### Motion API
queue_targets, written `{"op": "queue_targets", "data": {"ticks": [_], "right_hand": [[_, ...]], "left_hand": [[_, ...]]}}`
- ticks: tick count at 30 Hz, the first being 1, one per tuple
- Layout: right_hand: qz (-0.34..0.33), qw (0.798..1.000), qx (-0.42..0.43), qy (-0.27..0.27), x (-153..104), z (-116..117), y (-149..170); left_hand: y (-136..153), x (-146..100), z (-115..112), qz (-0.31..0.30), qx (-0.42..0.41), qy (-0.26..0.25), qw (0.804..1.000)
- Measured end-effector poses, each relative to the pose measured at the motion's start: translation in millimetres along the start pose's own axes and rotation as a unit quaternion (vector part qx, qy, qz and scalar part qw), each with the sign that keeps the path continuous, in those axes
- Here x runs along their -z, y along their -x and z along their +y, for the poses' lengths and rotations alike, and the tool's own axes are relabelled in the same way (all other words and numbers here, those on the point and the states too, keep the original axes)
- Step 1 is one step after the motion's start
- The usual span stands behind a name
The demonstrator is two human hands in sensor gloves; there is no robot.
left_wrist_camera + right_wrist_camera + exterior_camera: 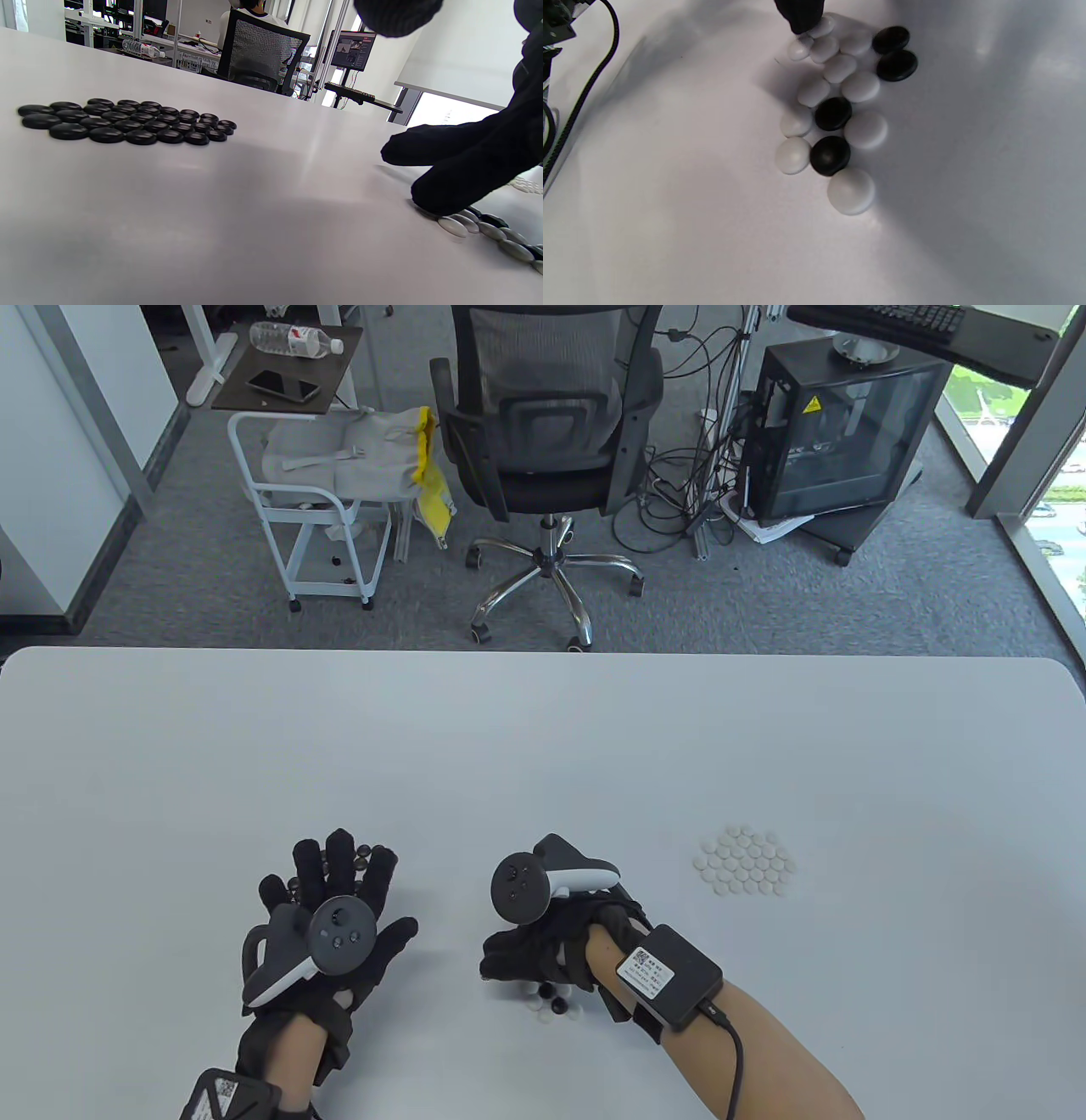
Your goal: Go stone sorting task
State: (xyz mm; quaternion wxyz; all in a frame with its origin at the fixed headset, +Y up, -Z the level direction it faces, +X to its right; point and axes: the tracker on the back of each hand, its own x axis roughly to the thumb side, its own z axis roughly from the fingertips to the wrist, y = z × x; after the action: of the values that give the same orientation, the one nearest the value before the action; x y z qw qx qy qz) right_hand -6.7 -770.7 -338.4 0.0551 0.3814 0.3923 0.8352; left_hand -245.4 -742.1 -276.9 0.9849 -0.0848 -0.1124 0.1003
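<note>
Right wrist view, smooth domed stones [835,114], glossy blk/wht, matte table [670,212]

A plain white desk [543,746] is seen. Towards its right edge, a cluster of white Go stones [747,869] is laid out; a cluster of glossy black Go stones [127,120] is shown in the left wrist view. Near the front edge, a mixed pile of white and black stones [835,110] is seen. Both hands, left hand [327,937] and right hand [551,946], are covered by black gloves, with dark grey and white trackers strapped on.
</note>
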Motion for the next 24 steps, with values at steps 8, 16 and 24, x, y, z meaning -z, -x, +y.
{"op": "queue_targets", "data": {"ticks": [8,16,24], "right_hand": [[0.086,0.993,0.071,0.043,-25,-22,63],[0.186,0.976,0.096,0.068,-73,-22,123],[0.245,0.961,0.099,0.081,-102,-16,154]], "left_hand": [[2,0,0,0.000,-0.012,0.004,1.000],[2,1,0,-0.001,-0.009,0.010,1.000],[0,2,-1,-0.001,-0.004,0.015,1.000]]}}
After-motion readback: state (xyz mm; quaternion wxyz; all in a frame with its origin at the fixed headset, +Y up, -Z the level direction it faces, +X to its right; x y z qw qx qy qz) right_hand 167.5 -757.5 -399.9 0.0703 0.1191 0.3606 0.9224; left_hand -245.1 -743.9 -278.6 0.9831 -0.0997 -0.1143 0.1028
